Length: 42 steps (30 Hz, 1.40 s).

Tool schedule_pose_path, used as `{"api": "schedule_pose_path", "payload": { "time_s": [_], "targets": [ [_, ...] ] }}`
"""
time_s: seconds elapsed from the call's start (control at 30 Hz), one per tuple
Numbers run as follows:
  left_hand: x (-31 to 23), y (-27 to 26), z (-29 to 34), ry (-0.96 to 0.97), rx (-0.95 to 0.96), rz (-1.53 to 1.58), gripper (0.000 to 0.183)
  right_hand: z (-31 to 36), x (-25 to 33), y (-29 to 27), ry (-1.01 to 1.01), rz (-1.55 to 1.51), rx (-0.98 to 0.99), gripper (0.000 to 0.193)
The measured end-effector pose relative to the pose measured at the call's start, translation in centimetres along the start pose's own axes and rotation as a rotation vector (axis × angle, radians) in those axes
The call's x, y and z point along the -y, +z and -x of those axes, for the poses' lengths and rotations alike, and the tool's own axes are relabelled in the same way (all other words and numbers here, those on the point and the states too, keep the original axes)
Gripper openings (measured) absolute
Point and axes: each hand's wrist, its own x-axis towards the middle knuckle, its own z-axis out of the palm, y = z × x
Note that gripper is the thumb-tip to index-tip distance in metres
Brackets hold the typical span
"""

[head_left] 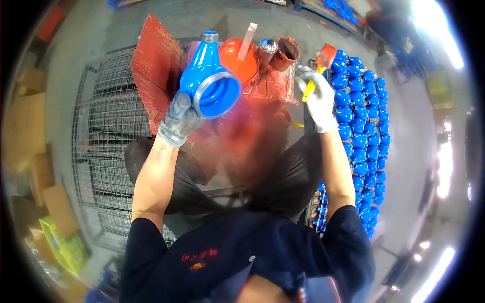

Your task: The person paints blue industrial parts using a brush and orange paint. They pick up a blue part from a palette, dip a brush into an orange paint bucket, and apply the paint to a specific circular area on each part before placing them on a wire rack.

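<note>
- Nearest the camera, we see a navy short-sleeved shirt [227,230], both bare forearms reaching forward from it.
- Our gloved left hand [178,121] is clamped on the lower left of a blue-painted metal pipe housing [203,68], holding it up above the red-stained work area.
- We see its long axis run mostly away from us: threaded neck at the far end, wide round mouth facing us and rightward, toward the other hand.
- Our gloved right hand [321,103] is closed around a yellow-handled paintbrush [321,69], its red head pointing forward and slightly right.
- Housing and brush are well apart; from our right hand, the housing lies leftward, with the left hand nearer.
</note>
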Motion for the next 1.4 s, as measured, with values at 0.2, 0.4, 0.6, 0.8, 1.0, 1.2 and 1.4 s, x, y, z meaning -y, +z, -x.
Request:
{"api": "schedule_pose_path", "payload": {
  "time_s": [0.2, 0.4, 0.6, 0.8, 1.0, 1.2, 1.4],
  "targets": [
    [0.0, 3.2, 0.1, -0.02, 0.051, -0.135, 0.131, 2.4, 1.8, -6.9, -0.062, 0.303, -0.051, 0.023],
    [1.6, 3.6, 0.3, -0.026, 0.159, -0.294, 0.127, 9.1, 2.0, -12.5, -0.012, 0.434, -0.005, 0.027],
    [2.6, 2.1, 2.4, -0.018, 0.247, -0.621, 0.058, 19.1, 0.2, -17.4, -0.031, 0.616, 0.191, 0.038],
    [-1.1, -2.9, 2.2, -0.25, 0.093, -0.311, 0.099, 30.8, -0.8, -16.9, 0.187, 0.589, 0.406, 0.022],
    [1.7, -1.1, 4.1, -0.43, 0.363, 0.235, 0.087, 41.0, 1.0, -14.4, 0.456, 0.449, 0.609, 0.018],
    [4.2, 0.1, 6.3, -0.321, 0.236, 0.141, 0.078, 48.5, -0.7, -9.6, 0.69, 0.566, 0.659, 0.024],
    [3.6, 1.4, 7.6, -0.168, -0.13, -0.262, 0.076, 44.0, 0.1, -11.1, 0.774, 0.401, 0.72, 0.034]
  ]
}}
